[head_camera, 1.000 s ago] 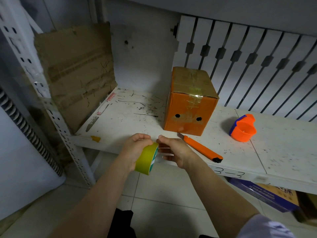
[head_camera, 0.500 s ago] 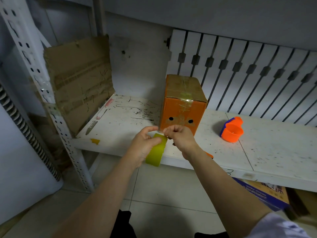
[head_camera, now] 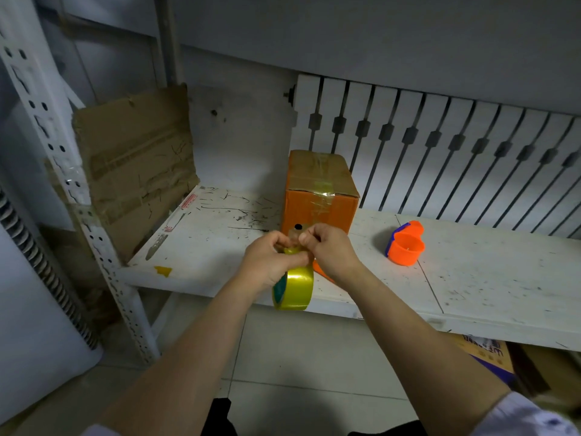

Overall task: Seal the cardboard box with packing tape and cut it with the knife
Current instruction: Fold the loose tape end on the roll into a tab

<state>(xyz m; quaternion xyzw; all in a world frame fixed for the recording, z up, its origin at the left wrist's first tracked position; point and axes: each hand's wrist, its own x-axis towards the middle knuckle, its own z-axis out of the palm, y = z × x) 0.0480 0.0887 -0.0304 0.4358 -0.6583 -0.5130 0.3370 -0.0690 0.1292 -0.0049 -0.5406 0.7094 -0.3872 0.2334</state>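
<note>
An orange cardboard box (head_camera: 320,199) stands upright on the white shelf (head_camera: 471,278), its top flaps closed with old clear tape across them. In front of it my left hand (head_camera: 270,262) grips a yellow roll of packing tape (head_camera: 294,289) held on edge. My right hand (head_camera: 327,250) pinches the tape's loose end at the top of the roll. The orange knife (head_camera: 322,270) lies on the shelf under my right wrist, mostly hidden.
An orange and blue tape dispenser (head_camera: 405,245) sits right of the box. A worn cardboard sheet (head_camera: 135,165) leans against the perforated shelf post (head_camera: 78,196) at the left. White slats back the shelf. A printed carton (head_camera: 490,357) lies beneath it.
Both hands with the tape roll have risen toward the box's front face. My right fingers moved from beside the roll to its top edge. The knife is now mostly covered.
</note>
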